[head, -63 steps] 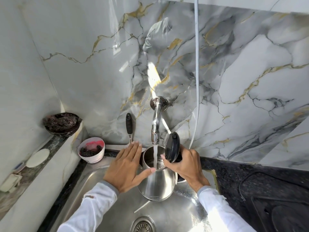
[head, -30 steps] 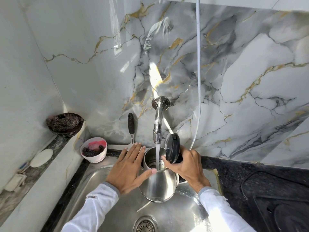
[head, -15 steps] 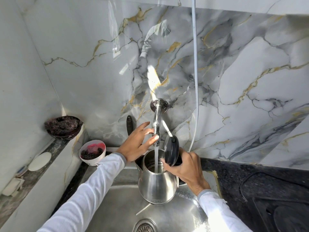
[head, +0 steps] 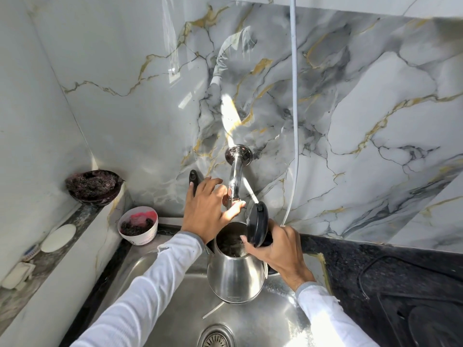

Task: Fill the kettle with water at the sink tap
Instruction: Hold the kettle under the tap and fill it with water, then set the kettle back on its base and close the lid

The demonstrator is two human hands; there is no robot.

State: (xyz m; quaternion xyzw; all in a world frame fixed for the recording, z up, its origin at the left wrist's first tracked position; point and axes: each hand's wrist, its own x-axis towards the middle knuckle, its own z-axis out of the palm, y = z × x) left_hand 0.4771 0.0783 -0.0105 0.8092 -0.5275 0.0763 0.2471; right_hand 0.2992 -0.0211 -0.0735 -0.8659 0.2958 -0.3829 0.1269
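Note:
A steel kettle (head: 235, 276) hangs over the steel sink (head: 160, 279), its black lid (head: 257, 224) flipped up and water visible inside. My right hand (head: 278, 251) grips the kettle by its handle side, thumb at the rim. The chrome tap (head: 235, 181) juts from the marble wall directly above the kettle's mouth. My left hand (head: 208, 209) is wrapped around the tap's lower end, fingers and thumb pinching the nozzle. No water stream shows below the spout.
A white cup of dark scraps (head: 138, 229) stands at the sink's back left corner. A dark bowl (head: 94, 186) and a white disc (head: 58, 237) rest on the left ledge. A black-handled utensil (head: 193, 181) leans on the wall. A black stove (head: 413, 304) sits right; a white hose (head: 294, 108) hangs down the wall.
My left hand left the kettle's side and rose to the tap's nozzle, closing on it. The water stream that ran into the kettle is gone. My right hand keeps hold of the kettle.

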